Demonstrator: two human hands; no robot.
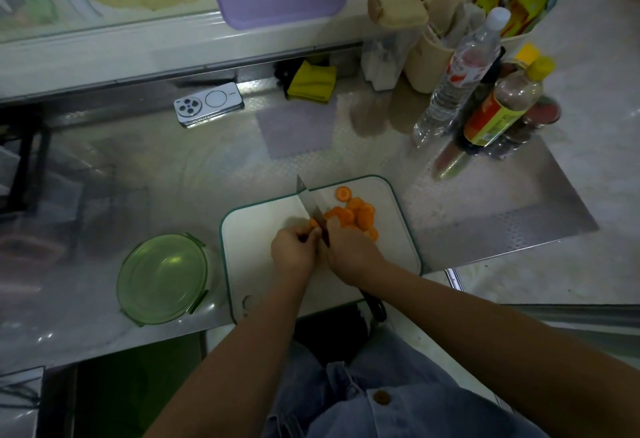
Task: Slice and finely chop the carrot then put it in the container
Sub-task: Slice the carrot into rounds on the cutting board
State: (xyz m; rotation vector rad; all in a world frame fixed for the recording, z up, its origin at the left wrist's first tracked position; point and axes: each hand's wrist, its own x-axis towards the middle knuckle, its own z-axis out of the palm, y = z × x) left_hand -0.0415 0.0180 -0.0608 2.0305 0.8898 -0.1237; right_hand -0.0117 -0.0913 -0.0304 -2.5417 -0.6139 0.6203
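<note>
slicing looks nearly done: your left hand (292, 252) pinches the carrot stub (314, 222), right hand (349, 247) grips the knife (308, 204); chopping and filling the container (162, 278) remain.

The cutting board (263, 285) lies on the counter (485, 216) at your 12 o'clock. On it, your left hand (294, 252) pinches the carrot stub (314, 222) at the 9 o'clock side of the knife (309, 204) your right hand (349, 252) grips; the carrot slices (358, 214) lie at its 3 o'clock. From the board, the container (162, 278) sits at 9 o'clock, the phone (207, 103) at 11, the cloth (311, 84) at 12, the bottles (460, 81) at 2.
</note>
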